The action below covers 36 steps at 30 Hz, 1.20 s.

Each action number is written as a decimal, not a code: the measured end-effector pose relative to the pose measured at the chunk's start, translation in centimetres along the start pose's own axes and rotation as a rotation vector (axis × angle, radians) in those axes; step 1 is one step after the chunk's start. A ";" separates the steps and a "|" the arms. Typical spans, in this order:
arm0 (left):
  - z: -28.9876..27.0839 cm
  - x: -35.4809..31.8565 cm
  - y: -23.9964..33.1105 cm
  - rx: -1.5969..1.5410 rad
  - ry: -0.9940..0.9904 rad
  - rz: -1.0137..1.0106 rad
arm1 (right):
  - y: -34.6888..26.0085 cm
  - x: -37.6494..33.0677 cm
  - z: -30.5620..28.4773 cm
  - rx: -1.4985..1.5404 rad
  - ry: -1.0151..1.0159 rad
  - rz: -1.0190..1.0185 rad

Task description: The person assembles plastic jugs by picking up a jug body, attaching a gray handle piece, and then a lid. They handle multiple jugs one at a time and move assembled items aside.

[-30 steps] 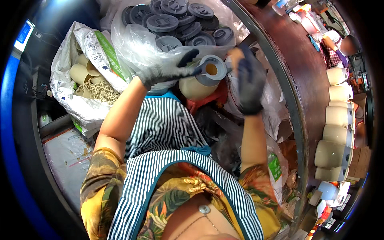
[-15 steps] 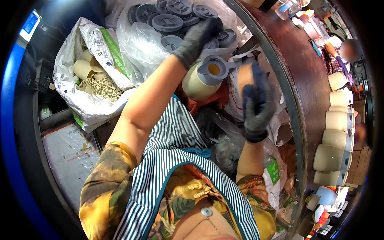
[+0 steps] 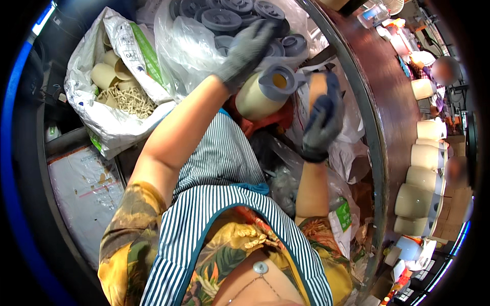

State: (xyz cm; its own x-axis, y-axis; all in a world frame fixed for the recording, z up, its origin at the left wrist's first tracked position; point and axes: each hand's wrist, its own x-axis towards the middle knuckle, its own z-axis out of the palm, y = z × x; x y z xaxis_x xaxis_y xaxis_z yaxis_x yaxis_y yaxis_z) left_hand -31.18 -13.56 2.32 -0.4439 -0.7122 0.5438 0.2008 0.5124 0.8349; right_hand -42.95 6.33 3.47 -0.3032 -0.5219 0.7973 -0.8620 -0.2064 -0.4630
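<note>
My left hand (image 3: pixel 247 55), in a grey glove, reaches over a pile of dark grey round lids (image 3: pixel 221 19) in a clear plastic bag. Its fingers are stretched out, and no lid shows in its grasp. Below it a cream jug (image 3: pixel 260 99) with a grey collar and spout leans in front of me on a red cloth (image 3: pixel 268 122). The jug's round opening shows yellowish inside. To the jug's right, my gloved right hand (image 3: pixel 324 120) curls its fingers around a tan and dark blue thing (image 3: pixel 317 91) whose kind I cannot make out.
A white woven sack (image 3: pixel 87 109) at left holds cream cylindrical parts and small beige pieces. A metal-edged dark table (image 3: pixel 365 66) curves along the right, with a row of cream jugs (image 3: pixel 417 199). Someone (image 3: pixel 434 92) sits beyond it. A wrapped white package (image 3: pixel 87 194) lies lower left.
My left hand has drawn back a little from the lids, toward the jug. The right hand has shifted slightly left and appears less blurred. The jug tilts slightly more to the right.
</note>
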 end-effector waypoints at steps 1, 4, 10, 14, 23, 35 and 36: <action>1.6 1.0 -0.6 0.324 -0.044 0.136 | 0.0 -1.5 -1.1 -0.033 -0.017 0.058; 8.0 1.9 3.1 0.719 -0.535 -0.238 | 1.7 -6.4 -3.6 -0.253 -0.347 0.208; 1.8 -6.1 5.6 0.983 -0.240 0.133 | 8.5 -12.4 0.4 -0.267 -0.639 0.052; -12.7 -13.6 9.2 0.646 -0.035 -0.013 | 13.2 -10.9 6.1 -0.437 -0.747 -0.121; -22.7 -25.7 11.4 0.167 0.760 -0.416 | 10.1 6.2 23.7 -0.214 -0.628 0.084; -21.9 -26.4 9.1 0.106 0.673 -0.479 | 2.4 -8.2 8.5 0.837 -0.390 1.066; -21.5 -25.6 9.0 0.135 0.628 -0.504 | 3.6 -12.1 8.6 0.738 -0.410 1.094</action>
State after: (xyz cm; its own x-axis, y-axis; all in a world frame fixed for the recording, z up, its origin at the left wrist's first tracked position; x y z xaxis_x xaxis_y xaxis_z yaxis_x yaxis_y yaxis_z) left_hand 0.80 -1.00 -2.25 0.1275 -0.9882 0.0853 -0.0173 0.0838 0.9963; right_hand -38.86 4.79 -11.16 -0.4292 -0.8781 -0.2115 0.1865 0.1430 -0.9720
